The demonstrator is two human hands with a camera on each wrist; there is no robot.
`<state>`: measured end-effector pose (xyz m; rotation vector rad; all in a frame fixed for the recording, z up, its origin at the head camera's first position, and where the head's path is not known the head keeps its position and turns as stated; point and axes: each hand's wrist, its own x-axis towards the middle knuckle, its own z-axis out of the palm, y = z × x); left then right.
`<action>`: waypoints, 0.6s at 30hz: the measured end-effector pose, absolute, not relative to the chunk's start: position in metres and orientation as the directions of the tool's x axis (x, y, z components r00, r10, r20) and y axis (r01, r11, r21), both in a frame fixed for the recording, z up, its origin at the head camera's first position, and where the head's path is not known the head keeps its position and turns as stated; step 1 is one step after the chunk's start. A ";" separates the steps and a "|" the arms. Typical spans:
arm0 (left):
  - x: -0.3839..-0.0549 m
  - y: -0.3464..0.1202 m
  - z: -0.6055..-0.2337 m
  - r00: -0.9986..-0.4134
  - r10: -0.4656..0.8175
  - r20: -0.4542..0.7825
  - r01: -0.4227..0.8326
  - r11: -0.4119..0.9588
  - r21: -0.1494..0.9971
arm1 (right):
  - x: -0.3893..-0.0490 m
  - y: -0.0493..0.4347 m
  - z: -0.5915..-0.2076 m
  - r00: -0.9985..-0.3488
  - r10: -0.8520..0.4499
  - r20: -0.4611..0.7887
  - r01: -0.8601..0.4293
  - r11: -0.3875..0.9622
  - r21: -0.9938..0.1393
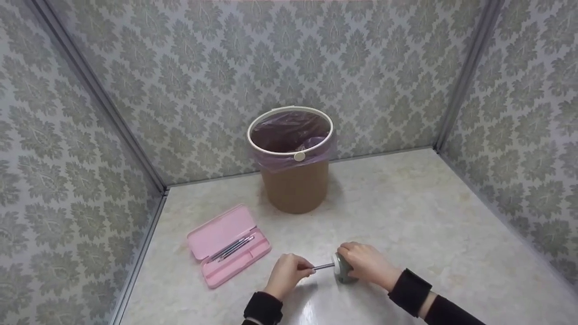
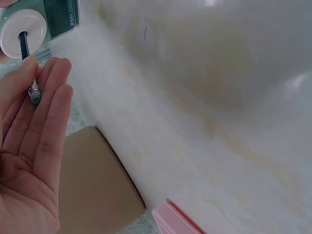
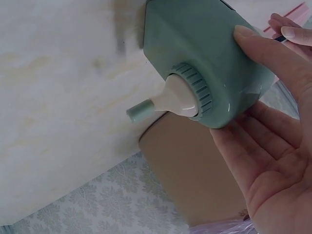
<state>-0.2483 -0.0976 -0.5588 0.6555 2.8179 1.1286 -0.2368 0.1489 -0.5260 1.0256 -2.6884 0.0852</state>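
My left hand (image 1: pixel 287 274) pinches a dark pencil (image 1: pixel 323 266) between thumb and fingers near its eraser end. The pencil's other end sits inside the round white front of a green crank pencil sharpener (image 1: pixel 344 270). My right hand (image 1: pixel 368 264) grips the sharpener's body from the side, thumb on one face and fingers on another. In the right wrist view the sharpener's crank (image 3: pixel 178 97), white with a green knob, sticks out free of the fingers. To the left lies an opened pink pencil case (image 1: pixel 237 271) with several pencils (image 1: pixel 232 248) in it.
Behind the hands stands a brown trash bin (image 1: pixel 295 189) with a white rim and a purple liner bag (image 1: pixel 289 162). Patterned wall panels (image 1: pixel 289 67) enclose the pale tabletop (image 1: pixel 384 198) at the back and both sides. A small dark mark (image 2: pixel 145 33) shows on the tabletop.
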 end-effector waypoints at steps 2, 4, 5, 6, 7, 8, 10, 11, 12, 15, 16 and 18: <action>-0.248 -0.097 -0.559 -0.910 0.396 0.125 0.373 0.647 0.664 | -0.237 0.149 -0.526 -0.718 -0.644 0.263 -0.660 0.750 0.035; -0.248 -0.096 -0.559 -0.908 0.398 0.134 0.381 0.648 0.659 | -0.237 0.150 -0.526 -0.717 -0.645 0.263 -0.661 0.750 0.037; -0.248 -0.096 -0.559 -0.907 0.397 0.137 0.383 0.648 0.658 | -0.237 0.150 -0.527 -0.716 -0.647 0.263 -0.662 0.748 0.040; -0.248 -0.096 -0.559 -0.908 0.396 0.139 0.384 0.649 0.657 | -0.237 0.150 -0.526 -0.714 -0.649 0.264 -0.664 0.747 0.041; -0.248 -0.095 -0.559 -0.908 0.395 0.140 0.384 0.650 0.656 | -0.237 0.150 -0.527 -0.711 -0.651 0.265 -0.666 0.745 0.042; -0.248 -0.095 -0.559 -0.908 0.394 0.140 0.383 0.650 0.656 | -0.237 0.150 -0.527 -0.711 -0.652 0.265 -0.666 0.745 0.044; -0.248 -0.095 -0.558 -0.907 0.396 0.141 0.387 0.656 0.648 | -0.238 0.150 -0.527 -0.710 -0.653 0.265 -0.667 0.744 0.045; -0.248 -0.094 -0.558 -0.906 0.399 0.142 0.390 0.656 0.647 | -0.238 0.150 -0.527 -0.710 -0.653 0.264 -0.667 0.744 0.044; -0.249 -0.094 -0.558 -0.906 0.401 0.139 0.390 0.658 0.644 | -0.238 0.150 -0.527 -0.711 -0.653 0.262 -0.667 0.744 0.044; -0.250 -0.094 -0.557 -0.904 0.406 0.133 0.392 0.662 0.639 | -0.238 0.150 -0.528 -0.716 -0.649 0.259 -0.663 0.747 0.040; -0.250 -0.094 -0.557 -0.904 0.408 0.129 0.390 0.661 0.641 | -0.239 0.150 -0.528 -0.718 -0.647 0.258 -0.661 0.749 0.039; -0.250 -0.093 -0.556 -0.905 0.407 0.123 0.386 0.663 0.642 | -0.239 0.150 -0.528 -0.723 -0.643 0.254 -0.658 0.753 0.033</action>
